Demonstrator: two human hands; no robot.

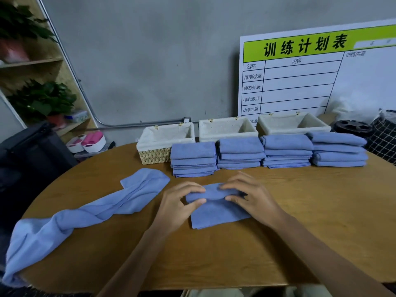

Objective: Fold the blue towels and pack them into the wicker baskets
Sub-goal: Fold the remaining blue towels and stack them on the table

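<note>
A partly folded blue towel (216, 209) is laid on the round wooden table (300, 232), near its front middle, with its far edge lifted and doubled back toward the person. That raised fold is pinched on its left side by the left hand (180, 202), thumb beneath and curled fingers above, and on its right side by the right hand (250, 196) in the same manner; both hands are closed on the cloth and nothing else is held. The lower layer of the towel is spread flat on the tabletop between the two wrists. To the left, a long unfolded blue towel (75, 217) is stretched in a twisted band from just beside the left hand to the table's near left edge, over which its end is draped. Beyond the hands, four stacks of folded blue towels are lined up side by side: the first stack (192, 159), the second stack (240, 154), the third stack (287, 151) and the fourth stack (338, 150). Behind them three cloth-lined wicker baskets are set in a row: the left basket (154, 146), the middle basket (227, 128) and the right basket (293, 124). A white board with a green header (317, 71) is leaned against the grey wall behind the baskets, and potted plants (42, 99) are seen on wooden shelves at the far left.
</note>
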